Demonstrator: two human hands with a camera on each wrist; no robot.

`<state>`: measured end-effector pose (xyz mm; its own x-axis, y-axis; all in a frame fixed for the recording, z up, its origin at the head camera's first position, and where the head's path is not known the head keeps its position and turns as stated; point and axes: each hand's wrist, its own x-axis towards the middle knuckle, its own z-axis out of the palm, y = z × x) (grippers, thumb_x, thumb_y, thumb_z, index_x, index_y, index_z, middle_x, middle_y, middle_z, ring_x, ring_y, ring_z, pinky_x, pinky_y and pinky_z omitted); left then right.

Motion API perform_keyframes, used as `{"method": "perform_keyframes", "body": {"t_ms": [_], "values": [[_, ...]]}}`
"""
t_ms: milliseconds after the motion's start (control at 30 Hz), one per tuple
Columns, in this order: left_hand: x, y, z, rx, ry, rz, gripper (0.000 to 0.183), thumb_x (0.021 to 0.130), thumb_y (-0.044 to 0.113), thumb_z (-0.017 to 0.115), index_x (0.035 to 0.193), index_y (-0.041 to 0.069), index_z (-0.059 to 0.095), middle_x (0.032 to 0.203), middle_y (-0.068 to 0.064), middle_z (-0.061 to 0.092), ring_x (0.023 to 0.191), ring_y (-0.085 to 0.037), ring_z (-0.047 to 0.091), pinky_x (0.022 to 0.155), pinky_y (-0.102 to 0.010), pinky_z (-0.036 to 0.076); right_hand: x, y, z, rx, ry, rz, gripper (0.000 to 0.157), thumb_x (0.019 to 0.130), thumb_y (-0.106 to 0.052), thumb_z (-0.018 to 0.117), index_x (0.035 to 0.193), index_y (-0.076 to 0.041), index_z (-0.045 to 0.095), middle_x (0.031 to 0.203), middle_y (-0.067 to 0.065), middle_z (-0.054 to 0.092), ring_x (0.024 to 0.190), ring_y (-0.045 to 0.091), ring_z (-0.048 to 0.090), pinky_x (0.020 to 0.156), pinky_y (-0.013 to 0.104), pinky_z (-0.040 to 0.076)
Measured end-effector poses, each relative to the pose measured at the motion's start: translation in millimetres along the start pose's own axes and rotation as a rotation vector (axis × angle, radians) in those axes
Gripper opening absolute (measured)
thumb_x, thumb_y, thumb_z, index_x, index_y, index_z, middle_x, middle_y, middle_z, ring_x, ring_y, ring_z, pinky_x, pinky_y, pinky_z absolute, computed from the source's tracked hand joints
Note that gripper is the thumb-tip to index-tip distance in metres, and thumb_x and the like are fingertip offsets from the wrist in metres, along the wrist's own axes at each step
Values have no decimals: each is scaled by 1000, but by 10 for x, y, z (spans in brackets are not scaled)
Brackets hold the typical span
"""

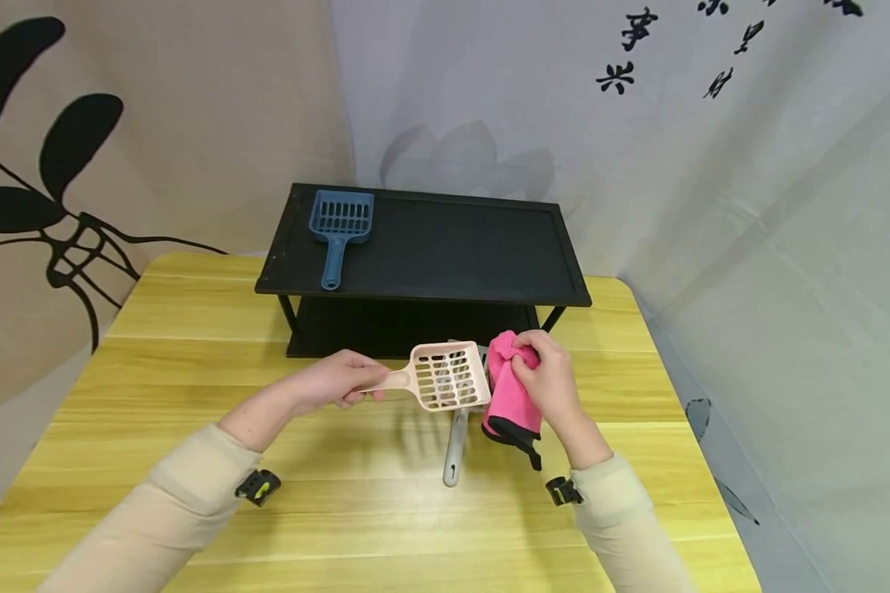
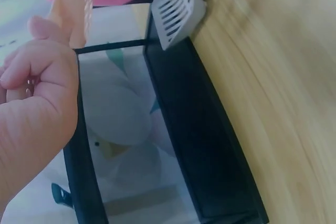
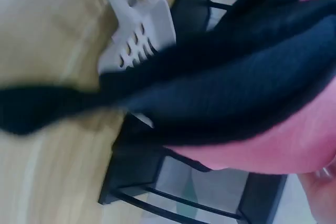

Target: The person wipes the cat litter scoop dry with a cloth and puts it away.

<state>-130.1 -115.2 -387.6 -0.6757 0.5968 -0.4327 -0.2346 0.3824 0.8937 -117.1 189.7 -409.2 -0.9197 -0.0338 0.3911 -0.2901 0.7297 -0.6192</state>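
Note:
In the head view my left hand grips the handle of a pale pink slotted litter scoop, held level above the table. My right hand pinches a bright pink cloth with black edging, which hangs down right beside the scoop's head. Below them a grey litter scoop lies with its handle toward me; the pink scoop hides much of its head. The right wrist view shows the cloth's dark edging close up, with the grey scoop behind it.
A black two-tier rack stands at the back of the wooden table. On its top shelf, at the left, lies a blue litter scoop. A printed cloth backdrop hangs close behind the rack.

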Motion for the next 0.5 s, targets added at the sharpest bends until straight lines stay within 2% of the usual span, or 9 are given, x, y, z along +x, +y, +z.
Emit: {"method": "perform_keyframes", "body": {"t_ms": [100, 200, 367, 500], "values": [[4, -14, -12, 39, -20, -9, 35, 100, 20, 39, 114, -6, 58, 74, 2, 54, 48, -6, 30, 48, -19, 23, 52, -45, -45, 23, 13, -49, 13, 79, 4, 66, 89, -2, 63, 98, 15, 64, 90, 27, 61, 80, 39, 55], [52, -6, 24, 69, -33, -8, 33, 100, 19, 39, 111, -4, 60, 73, 3, 55, 48, -7, 31, 48, -19, 24, 101, -164, -16, 25, -10, -141, 12, 79, 5, 66, 88, -2, 63, 97, 13, 64, 91, 25, 61, 81, 37, 55], [148, 81, 151, 142, -2, 16, 32, 99, 20, 42, 107, -1, 64, 68, 6, 56, 45, -7, 29, 47, -19, 23, 105, -355, 182, -80, -179, -271, 18, 80, -4, 69, 96, -7, 63, 100, 8, 66, 95, 21, 61, 84, 34, 52], [161, 166, 235, 195, 31, 28, 31, 99, 21, 43, 101, 0, 65, 65, 6, 54, 44, -7, 28, 45, -19, 23, 80, -345, 311, -155, -305, -272, 28, 81, -12, 71, 108, -11, 61, 110, 6, 65, 104, 20, 59, 90, 32, 50]]}}
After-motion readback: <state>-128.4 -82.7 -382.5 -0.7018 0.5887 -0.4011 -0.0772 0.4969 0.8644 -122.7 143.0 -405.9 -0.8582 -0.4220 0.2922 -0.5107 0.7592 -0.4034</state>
